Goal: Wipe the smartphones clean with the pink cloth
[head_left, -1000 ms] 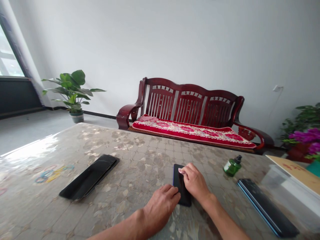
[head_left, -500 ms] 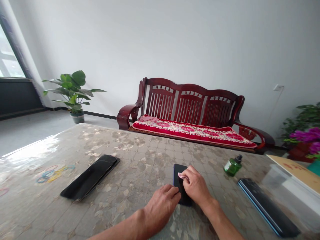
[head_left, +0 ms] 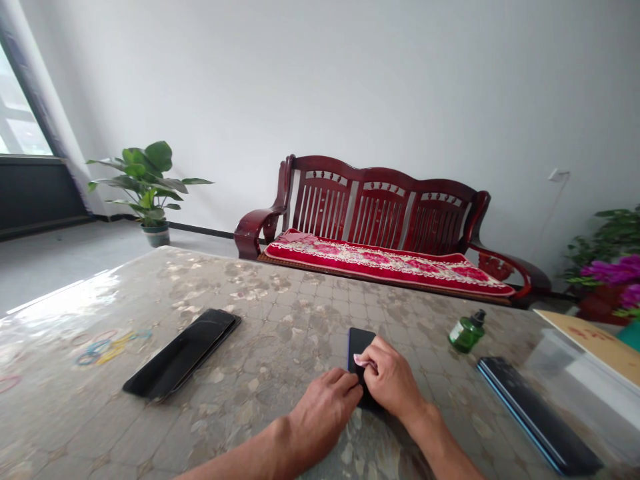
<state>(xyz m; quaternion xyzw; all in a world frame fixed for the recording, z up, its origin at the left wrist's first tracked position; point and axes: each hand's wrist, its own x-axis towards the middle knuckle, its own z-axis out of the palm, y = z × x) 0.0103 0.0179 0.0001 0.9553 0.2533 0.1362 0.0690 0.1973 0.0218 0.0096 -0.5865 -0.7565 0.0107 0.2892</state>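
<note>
A dark phone (head_left: 361,339) with a blue edge lies flat on the patterned table, partly covered by both hands. My left hand (head_left: 327,403) is closed at its lower left edge, fingers curled onto it. My right hand (head_left: 393,373) is bunched over the screen, gripping a small pinkish-white cloth (head_left: 358,360) whose end pokes out at the left; the rest is hidden in the fingers. The two hands nearly touch. Right of them stands a green pump bottle (head_left: 467,333) with a black top.
Stacked black phones (head_left: 183,353) lie at the left, near several coloured rubber bands (head_left: 105,348). Another phone with a blue edge (head_left: 537,413) lies at the right, beside a clear-sided box (head_left: 590,373). Beyond the table (head_left: 250,287) stands a red wooden bench (head_left: 383,207).
My right hand has slid slightly down the phone toward me, with the cloth in it. My left hand stays at the phone's edge.
</note>
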